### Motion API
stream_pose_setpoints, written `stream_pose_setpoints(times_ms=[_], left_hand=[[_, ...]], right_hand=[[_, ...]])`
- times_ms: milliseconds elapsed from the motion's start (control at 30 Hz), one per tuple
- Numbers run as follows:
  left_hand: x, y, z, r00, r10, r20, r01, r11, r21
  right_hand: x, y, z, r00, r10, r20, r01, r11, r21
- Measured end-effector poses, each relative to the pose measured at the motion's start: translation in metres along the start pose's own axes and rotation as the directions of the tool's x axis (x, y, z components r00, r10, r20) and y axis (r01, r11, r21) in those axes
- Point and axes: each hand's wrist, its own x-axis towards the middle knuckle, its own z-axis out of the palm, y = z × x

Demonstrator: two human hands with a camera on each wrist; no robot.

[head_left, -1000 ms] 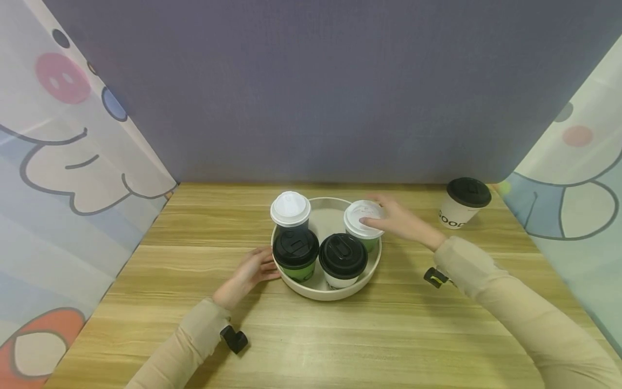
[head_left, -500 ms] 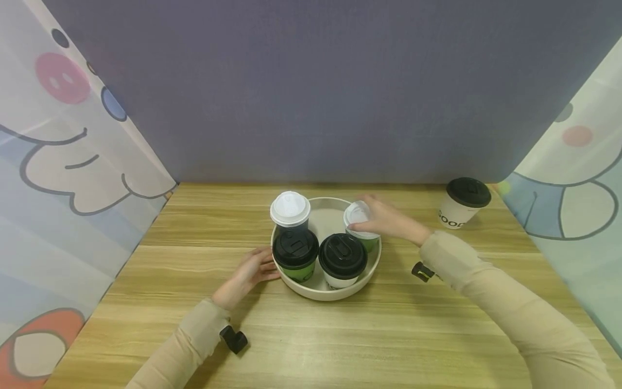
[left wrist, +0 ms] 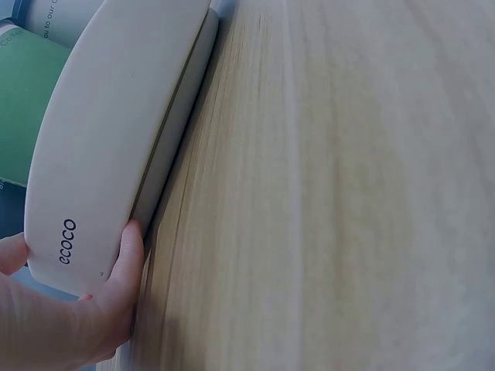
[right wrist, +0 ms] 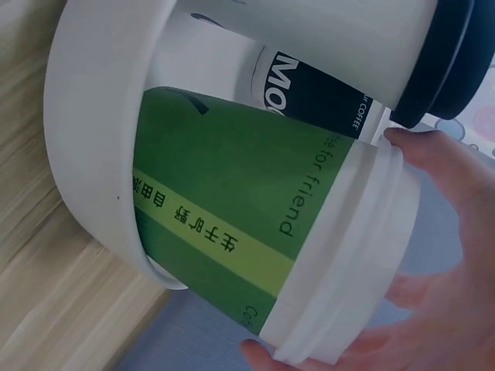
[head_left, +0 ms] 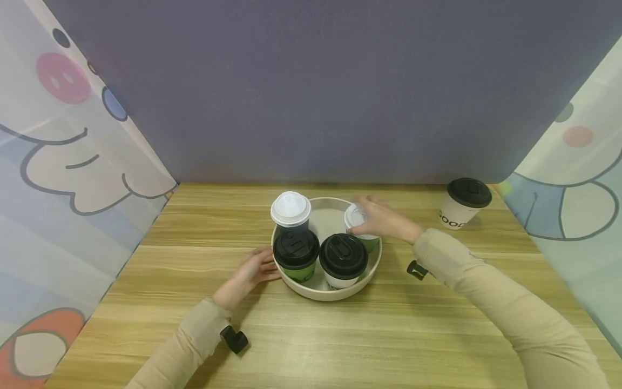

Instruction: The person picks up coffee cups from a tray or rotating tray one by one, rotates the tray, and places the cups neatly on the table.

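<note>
Wood-grain tabletop [head_left: 311, 340]; lettered green cup [right wrist: 224, 185], white lid [right wrist: 360, 255].

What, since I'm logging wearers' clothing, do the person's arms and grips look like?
The left sleeve and right sleeve are long, plain beige and softly creased, with wide cuffs. A small black device shows at the left wrist, another device at the right. The left grip and right grip are ungloved. No cables show.
</note>
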Motion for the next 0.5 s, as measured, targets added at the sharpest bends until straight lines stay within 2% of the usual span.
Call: stream_pose_setpoints(times_ms=[267, 500], left_hand=[[0.001, 0.000, 0.000, 1.000, 0.000, 0.008, 0.000, 1.000, -0.014], [0.001, 0.000, 0.001, 1.000, -0.001, -0.004, 0.000, 1.000, -0.014]], right_hand=[[0.003, -0.002, 0.000, 1.000, 0.017, -0.025, -0.018, 1.000, -0.012], [0.002, -0.006, -0.011, 0.997, 0.026, -0.069, -0.027, 1.000, -0.013]])
